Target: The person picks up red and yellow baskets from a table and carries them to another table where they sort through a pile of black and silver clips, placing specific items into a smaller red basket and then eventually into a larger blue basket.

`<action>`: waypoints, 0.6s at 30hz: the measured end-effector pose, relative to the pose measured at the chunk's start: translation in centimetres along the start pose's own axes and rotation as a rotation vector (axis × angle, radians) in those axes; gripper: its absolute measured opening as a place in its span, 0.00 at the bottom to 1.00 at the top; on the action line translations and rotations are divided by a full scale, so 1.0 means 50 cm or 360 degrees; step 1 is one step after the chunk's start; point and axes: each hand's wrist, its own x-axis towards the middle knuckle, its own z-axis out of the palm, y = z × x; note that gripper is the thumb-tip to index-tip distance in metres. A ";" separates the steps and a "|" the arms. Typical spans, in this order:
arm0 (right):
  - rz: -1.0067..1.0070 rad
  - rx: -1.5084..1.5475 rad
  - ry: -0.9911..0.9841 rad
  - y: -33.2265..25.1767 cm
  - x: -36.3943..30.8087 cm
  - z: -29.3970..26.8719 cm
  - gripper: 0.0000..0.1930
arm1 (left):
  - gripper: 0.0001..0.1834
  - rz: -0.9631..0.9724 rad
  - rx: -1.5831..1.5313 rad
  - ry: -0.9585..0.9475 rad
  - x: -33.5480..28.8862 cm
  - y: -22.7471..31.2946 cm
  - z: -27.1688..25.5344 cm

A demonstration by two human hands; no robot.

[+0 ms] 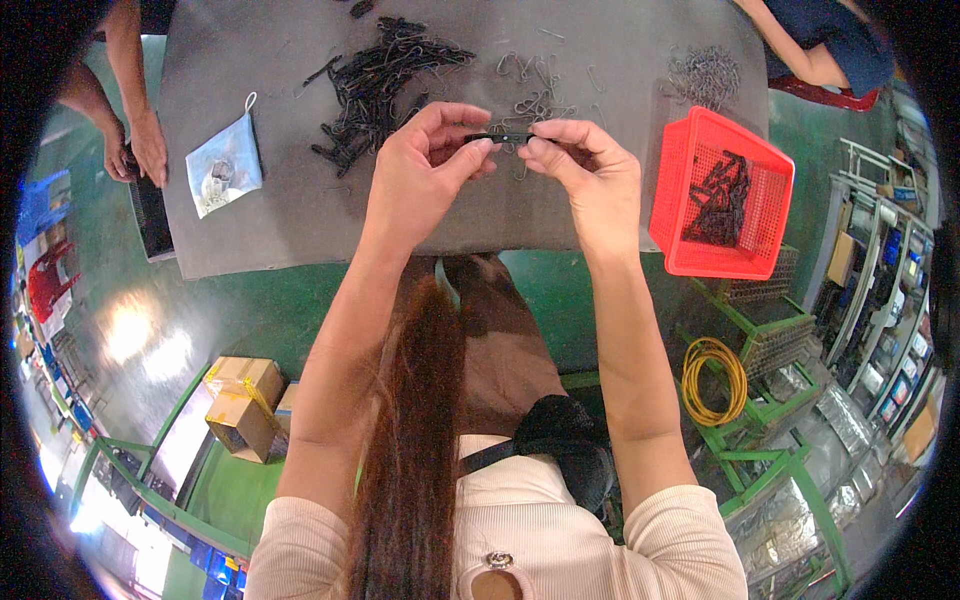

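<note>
Above the grey table, a small dark slim part spans the gap between my two hands. Its left end sits between the thumb and fingers of my left hand. My right hand pinches the other end with thumb and forefinger. Beyond my left hand lies a loose pile of black slim pieces, tangled together. Bent metal wire hooks are scattered just past the held part. Right of my right hand, a red plastic basket holds several similar black pieces.
A heap of small metal pieces lies behind the basket. At left is a light-blue pouch with small items on it. Another person's hands are by the left edge, near a black tray; another person's arm is far right.
</note>
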 end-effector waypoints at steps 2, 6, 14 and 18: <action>-0.0021 0.0015 0.0014 -0.008 -0.002 0.004 0.05 | 0.10 -0.0013 0.0062 0.0002 -0.002 0.006 0.002; -0.0029 -0.0110 0.0051 -0.004 0.003 0.005 0.05 | 0.10 -0.0062 0.0256 -0.0049 0.001 0.002 0.005; 0.0026 -0.0371 0.0073 0.052 0.000 -0.007 0.06 | 0.10 -0.0015 0.0715 0.0023 0.003 -0.036 -0.002; 0.0089 -0.0407 0.0016 0.068 0.004 -0.020 0.06 | 0.10 -0.0214 0.0595 -0.0068 0.005 -0.045 0.002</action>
